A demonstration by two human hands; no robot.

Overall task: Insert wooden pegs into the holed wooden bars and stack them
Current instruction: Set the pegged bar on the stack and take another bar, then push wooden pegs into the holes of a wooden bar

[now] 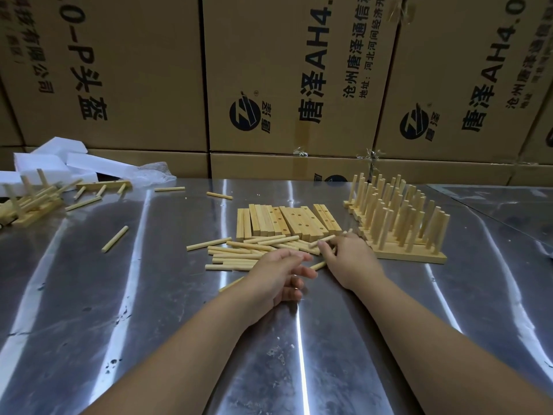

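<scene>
A loose heap of wooden pegs (pixel 239 253) lies mid-table, just in front of a row of holed wooden bars (pixel 287 223) leaning side by side. To the right stands a stack of finished bars with upright pegs (pixel 398 223). My right hand (pixel 347 259) rests on the right end of the heap, its fingertips pinching a peg (pixel 323 240). My left hand (pixel 281 277) hovers at the heap's near edge with fingers loosely curled and nothing plainly in them.
The steel table (pixel 149 295) carries stray pegs (pixel 115 238) on the left. More pegged bars (pixel 30 202) and white foam blocks (pixel 59 163) sit at the far left. Cardboard boxes (pixel 299 85) form a wall behind the table.
</scene>
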